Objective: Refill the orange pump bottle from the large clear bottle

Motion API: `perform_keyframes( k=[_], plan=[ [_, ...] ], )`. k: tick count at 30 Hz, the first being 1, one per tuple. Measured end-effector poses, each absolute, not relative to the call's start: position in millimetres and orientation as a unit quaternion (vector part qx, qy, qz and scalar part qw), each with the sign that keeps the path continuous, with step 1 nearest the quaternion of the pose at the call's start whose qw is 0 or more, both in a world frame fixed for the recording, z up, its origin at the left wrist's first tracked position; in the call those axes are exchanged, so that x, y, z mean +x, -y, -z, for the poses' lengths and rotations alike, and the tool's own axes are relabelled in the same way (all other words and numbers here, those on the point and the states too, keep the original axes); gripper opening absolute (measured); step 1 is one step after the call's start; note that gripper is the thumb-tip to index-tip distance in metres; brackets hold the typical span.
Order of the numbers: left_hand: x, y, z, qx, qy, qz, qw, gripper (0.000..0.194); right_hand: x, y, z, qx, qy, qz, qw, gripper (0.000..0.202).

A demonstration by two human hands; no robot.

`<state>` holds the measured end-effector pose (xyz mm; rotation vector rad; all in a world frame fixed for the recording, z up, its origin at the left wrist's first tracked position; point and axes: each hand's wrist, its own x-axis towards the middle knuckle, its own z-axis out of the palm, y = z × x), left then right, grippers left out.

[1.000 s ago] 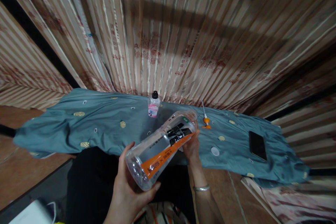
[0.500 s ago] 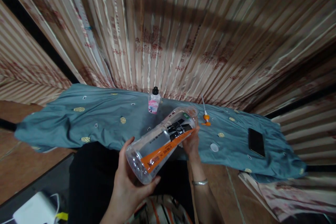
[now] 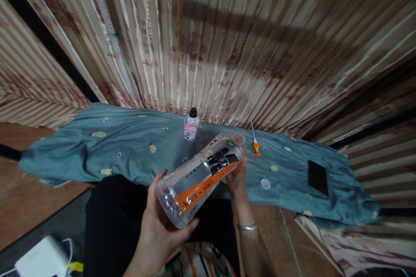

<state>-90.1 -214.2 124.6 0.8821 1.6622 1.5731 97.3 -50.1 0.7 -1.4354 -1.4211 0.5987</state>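
Observation:
A large clear plastic bottle [image 3: 201, 177] with an orange, grey and black label lies tilted between my hands, its base toward the lower left. My left hand [image 3: 159, 225] is wrapped round the base end. My right hand [image 3: 237, 177] grips the upper right end from behind, its fingers partly hidden by the bottle. Beyond the bottle, a small clear bottle [image 3: 191, 126] with a black cap and pink label stands upright on the blue-green cloth [image 3: 130, 138]. An orange pump head [image 3: 256, 148] with a thin tube lies to the right of the large bottle.
A small white disc [image 3: 265, 183] and a black phone [image 3: 318, 178] lie on the cloth at the right. Pleated curtains [image 3: 208, 52] hang behind the cloth-covered surface. At the lower left, a white device [image 3: 42, 259] with a cable rests on a dark surface.

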Motion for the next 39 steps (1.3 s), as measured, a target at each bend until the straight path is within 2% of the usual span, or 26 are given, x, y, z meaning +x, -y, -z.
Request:
perform_keyframes(
  k=[11, 23, 29, 39],
  plan=[
    [-90, 213, -127, 0.344, -0.639, -0.600, 0.336, 0.094, 96, 50, -5, -0.564, 0.584, -0.260, 0.523, 0.068],
    [-92, 213, -119, 0.359, -0.628, -0.611, 0.321, 0.094, 100, 48, -1, -0.598, 0.589, -0.245, 0.485, 0.072],
    [-93, 213, -120, 0.364, -0.626, -0.610, 0.322, 0.093, 102, 48, 6, -0.576, 0.609, -0.219, 0.499, 0.065],
    [-90, 213, -129, 0.349, -0.634, -0.602, 0.336, 0.095, 100, 49, 1, -0.599, 0.581, -0.253, 0.490, 0.069]
  ],
)
